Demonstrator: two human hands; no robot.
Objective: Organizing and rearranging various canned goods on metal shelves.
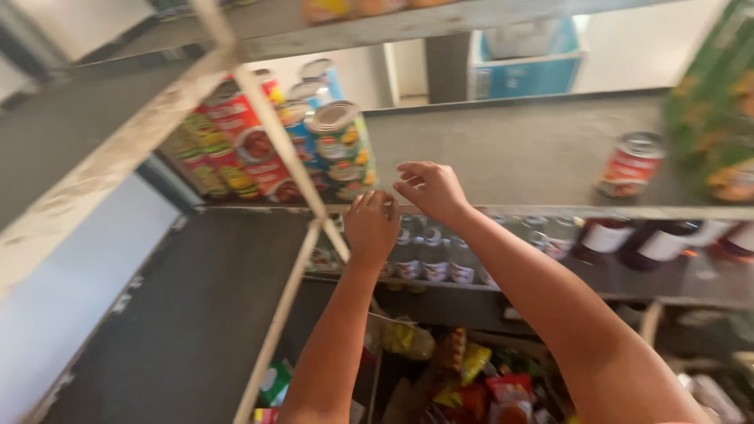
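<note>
Both hands reach up to the shelf edge [503,210] — left hand [371,226] curled, right hand [430,188] half open, both empty. Stacked tins [339,149] stand just left; a metal strut [287,153] crosses before them; one lone can [631,165] sits well right.

Both hands reach up to the grey shelf [510,149]: the left hand [371,226] rests knuckles-up on its front edge, and the right hand [430,188] hovers just above the edge with fingers loosely curled, holding nothing. Stacked cans [314,145] stand on the shelf just left of the hands, and a lone red can [632,165] stands well to their right. Bottles [440,259] line the shelf below, and snack packets [479,377] lie beneath those.
</note>
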